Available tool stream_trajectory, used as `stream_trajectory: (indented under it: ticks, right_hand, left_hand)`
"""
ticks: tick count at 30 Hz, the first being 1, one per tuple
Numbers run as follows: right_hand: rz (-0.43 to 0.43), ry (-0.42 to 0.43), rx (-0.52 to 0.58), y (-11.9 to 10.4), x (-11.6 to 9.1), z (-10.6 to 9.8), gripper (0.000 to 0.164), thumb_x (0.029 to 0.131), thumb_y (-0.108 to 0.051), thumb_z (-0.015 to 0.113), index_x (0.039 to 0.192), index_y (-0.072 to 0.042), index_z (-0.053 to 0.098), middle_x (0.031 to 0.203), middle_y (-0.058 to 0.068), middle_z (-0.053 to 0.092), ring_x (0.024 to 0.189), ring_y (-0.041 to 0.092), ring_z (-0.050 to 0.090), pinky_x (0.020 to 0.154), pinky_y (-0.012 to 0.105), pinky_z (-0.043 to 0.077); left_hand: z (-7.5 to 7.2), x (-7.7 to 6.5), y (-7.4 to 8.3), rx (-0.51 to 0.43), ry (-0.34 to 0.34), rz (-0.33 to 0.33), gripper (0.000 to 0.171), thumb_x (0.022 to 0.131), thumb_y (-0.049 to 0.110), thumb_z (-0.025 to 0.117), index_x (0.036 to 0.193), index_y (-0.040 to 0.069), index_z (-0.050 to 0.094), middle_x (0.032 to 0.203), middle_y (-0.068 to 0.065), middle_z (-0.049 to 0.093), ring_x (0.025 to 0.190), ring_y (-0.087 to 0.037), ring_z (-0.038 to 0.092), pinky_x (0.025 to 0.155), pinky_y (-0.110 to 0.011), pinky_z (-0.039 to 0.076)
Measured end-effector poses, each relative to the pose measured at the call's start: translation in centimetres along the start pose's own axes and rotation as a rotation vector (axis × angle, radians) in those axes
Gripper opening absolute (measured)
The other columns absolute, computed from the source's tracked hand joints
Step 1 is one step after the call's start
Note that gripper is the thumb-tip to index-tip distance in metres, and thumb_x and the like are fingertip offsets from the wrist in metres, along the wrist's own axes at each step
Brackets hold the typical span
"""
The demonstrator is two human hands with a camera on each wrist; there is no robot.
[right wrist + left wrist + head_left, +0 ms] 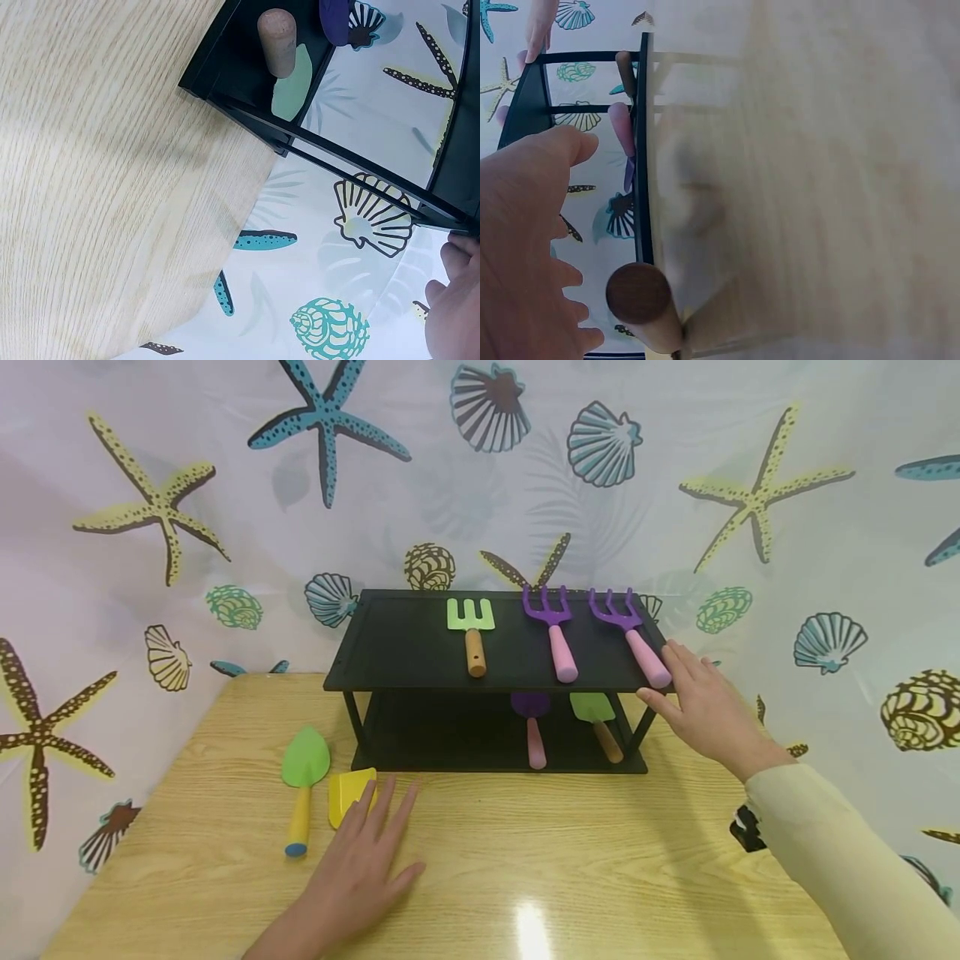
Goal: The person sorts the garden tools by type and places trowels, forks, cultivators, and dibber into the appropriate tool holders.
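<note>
My left hand (360, 868), its fingers spread, is over a small yellow-bladed shovel (343, 792). The hand hides the shovel's handle in the head view; in the left wrist view a wooden handle (639, 294) shows beside the fingers. Left of it lies a green trowel (306, 758) with a yellow handle. At the black two-tier rack's (397, 643) right end, my right hand (708, 714) touches the top shelf's corner with extended fingers. Nearest to it is a purple hand fork (647, 658) with a pink handle.
Another purple fork (562, 653) and a light green fork (474, 652) lie on the top shelf. Below are a purple trowel (536, 743) with a pink handle and a green-bladed tool (606, 739). A patterned curtain (510, 510) hangs behind the wooden table (487, 860).
</note>
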State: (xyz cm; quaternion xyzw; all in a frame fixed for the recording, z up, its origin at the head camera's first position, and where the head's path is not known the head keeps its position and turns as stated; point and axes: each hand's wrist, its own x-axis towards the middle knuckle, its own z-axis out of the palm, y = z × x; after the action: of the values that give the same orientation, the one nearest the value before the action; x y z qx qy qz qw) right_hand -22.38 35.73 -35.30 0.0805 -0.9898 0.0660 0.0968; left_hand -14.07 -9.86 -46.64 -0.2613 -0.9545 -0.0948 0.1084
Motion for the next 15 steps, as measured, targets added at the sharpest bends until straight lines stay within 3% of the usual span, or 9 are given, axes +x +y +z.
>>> stream_trajectory:
  ticks: [8,15]
  right_hand:
    - [0.006,0.001,0.007,0.0,0.0,0.0,0.081,0.089,-0.058,0.033,0.145,-0.007,0.005,0.151,0.016,0.009,0.137,0.037,0.013,0.112,0.05,0.006]
    - [0.009,-0.002,0.008,-0.2,0.0,0.0,0.081,0.089,-0.059,0.033,0.145,-0.008,0.005,0.151,0.016,0.009,0.136,0.037,0.014,0.112,0.049,0.007]
  left_hand:
    - [0.8,-1.4,-0.4,0.006,-0.007,-0.018,0.082,0.081,0.056,0.053,0.144,0.015,0.021,0.15,-0.013,0.017,0.136,-0.036,0.018,0.104,-0.05,0.03]
    - [1.6,-2.2,-0.8,-0.011,-0.078,-0.06,0.078,0.083,0.057,0.048,0.138,0.004,0.032,0.149,-0.016,0.017,0.136,-0.036,0.017,0.105,-0.049,0.029]
